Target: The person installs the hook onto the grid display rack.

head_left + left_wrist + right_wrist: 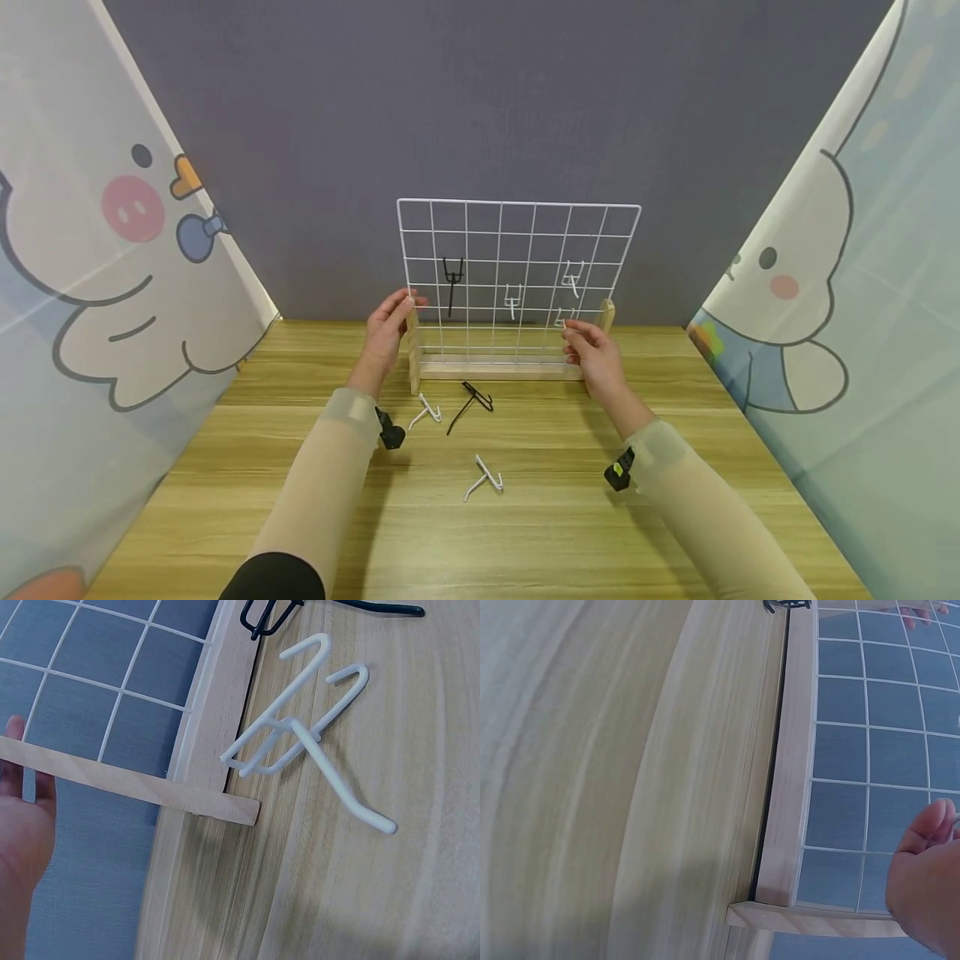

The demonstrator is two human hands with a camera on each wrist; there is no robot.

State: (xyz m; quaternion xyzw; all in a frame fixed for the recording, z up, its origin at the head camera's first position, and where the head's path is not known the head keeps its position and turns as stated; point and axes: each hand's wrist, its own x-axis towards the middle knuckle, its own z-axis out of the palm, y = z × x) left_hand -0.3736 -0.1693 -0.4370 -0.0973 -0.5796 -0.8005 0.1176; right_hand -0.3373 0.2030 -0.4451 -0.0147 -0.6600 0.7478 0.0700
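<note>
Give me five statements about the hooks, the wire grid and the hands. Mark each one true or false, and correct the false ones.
1. The left hand holds the left wooden post. True.
2. The right hand is empty. False: it pinches a white hook at the wire grid.
3. Every loose hook on the table is white. False: a loose black hook lies there too.
4. The hung black hook is left of the white ones on the wire grid. True.
5. Three hooks lie loose on the table. True.
</note>
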